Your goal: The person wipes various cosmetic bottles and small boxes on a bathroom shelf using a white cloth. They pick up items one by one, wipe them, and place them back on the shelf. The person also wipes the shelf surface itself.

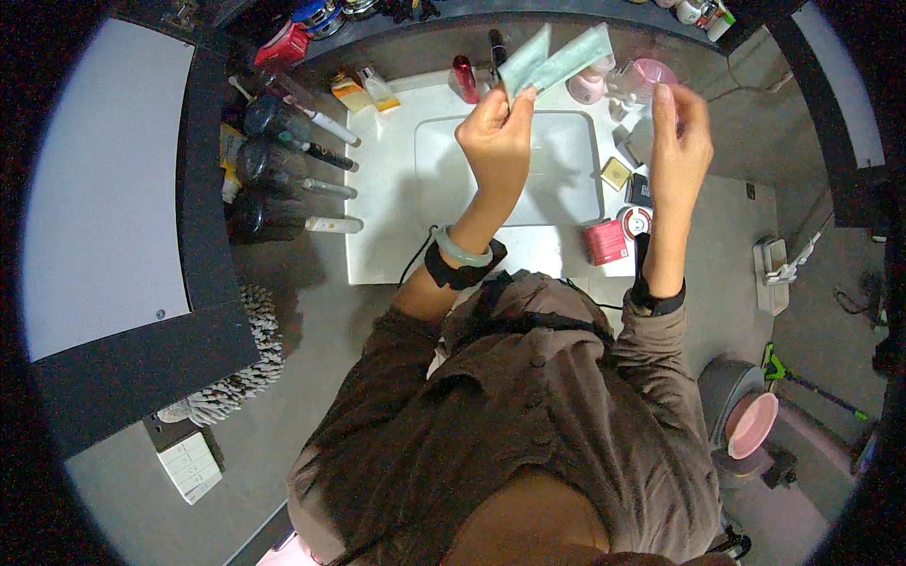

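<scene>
In my left hand (499, 134), raised over the back of the white sink (375, 247), are two flat pale green packets (573, 60), pinched between thumb and fingers and fanned apart. My right hand (681, 134) is up at the right, its thumb and fingers curled near each other; whether something small is between them I cannot tell. Behind that hand, a clear cup with a pink rim (655, 74) stands close to a pink-and-white bottle (587, 86). A red bottle (465, 79) and a dark tube (497, 46) are at the back edge.
On the right ledge lie a red box (606, 243), a round tin (635, 222) and a small yellow box (616, 174). Electric toothbrushes (333, 129) and similar handles line the left side. Two cartons (380, 90) stand back left; a shelf (396, 28) crosses behind.
</scene>
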The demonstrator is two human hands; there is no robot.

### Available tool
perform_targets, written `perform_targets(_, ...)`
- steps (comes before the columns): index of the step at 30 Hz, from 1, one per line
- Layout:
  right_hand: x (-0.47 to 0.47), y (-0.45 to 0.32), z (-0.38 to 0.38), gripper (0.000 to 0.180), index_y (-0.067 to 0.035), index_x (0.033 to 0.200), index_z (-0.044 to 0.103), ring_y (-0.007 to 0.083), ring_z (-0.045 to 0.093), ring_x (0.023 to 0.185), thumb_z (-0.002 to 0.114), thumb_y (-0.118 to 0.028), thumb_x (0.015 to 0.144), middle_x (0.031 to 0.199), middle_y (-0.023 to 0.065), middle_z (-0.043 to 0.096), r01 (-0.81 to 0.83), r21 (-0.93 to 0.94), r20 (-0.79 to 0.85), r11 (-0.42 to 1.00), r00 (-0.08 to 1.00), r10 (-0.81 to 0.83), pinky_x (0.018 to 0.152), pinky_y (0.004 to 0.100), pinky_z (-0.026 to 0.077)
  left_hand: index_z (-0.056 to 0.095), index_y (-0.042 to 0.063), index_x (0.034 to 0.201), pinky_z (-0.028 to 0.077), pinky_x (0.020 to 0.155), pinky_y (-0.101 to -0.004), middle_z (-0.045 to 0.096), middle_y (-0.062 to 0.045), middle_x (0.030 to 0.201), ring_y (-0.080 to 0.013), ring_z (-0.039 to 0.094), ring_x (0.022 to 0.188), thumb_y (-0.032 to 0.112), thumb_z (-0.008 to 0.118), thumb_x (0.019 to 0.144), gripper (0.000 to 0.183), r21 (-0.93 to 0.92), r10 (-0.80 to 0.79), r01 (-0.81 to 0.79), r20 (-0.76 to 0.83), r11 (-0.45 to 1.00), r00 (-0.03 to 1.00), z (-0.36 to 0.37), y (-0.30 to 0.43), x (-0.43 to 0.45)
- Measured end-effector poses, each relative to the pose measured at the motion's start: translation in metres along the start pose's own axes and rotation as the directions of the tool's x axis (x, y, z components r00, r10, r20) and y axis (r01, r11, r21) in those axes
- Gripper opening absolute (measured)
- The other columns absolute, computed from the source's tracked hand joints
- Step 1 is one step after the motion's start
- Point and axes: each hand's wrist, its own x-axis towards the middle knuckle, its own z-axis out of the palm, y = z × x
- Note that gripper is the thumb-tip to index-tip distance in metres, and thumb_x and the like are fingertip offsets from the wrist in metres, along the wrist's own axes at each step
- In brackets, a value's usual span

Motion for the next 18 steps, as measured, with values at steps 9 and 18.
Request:
perform_targets(9,-0.006,0.026,-0.002,0.025,0.004,0.089,0.061,0.0084,0.049,0.074,0.047,-0.017,0.093,0.08,0.0007,0.058,-0.212,0.307,0.434,0.928,0.899,0.062,0.068,0.0238,0.04,0.072,0.004,0.092,0.051,0.082,-0.0223,0.072,-0.009,0.098,-0.0127,0.069,0.09,0.008,0.065,0.084,0.011,0.241,0.184,-0.271,0.331,0.932,0.925,-0.005,0.015,-0.012)
perform_targets(18,-0.008,0.033,-0.043,0.03,0.005,0.109,0.062,0.0055,0.049,0.078,0.051,-0.02,0.097,0.089,-0.0009,0.061,-0.223,0.399,0.517,0.89,0.856,-0.017,0.07,0.0215,0.04,0.058,-0.003,0.109,0.045,0.073,-0.0199,0.065,-0.004,0.094,-0.0069,0.058,0.082,0.021,0.054,0.096,0.027,-0.204,-0.324,0.399,0.321,0.894,0.89,-0.027,0.025,0.012)
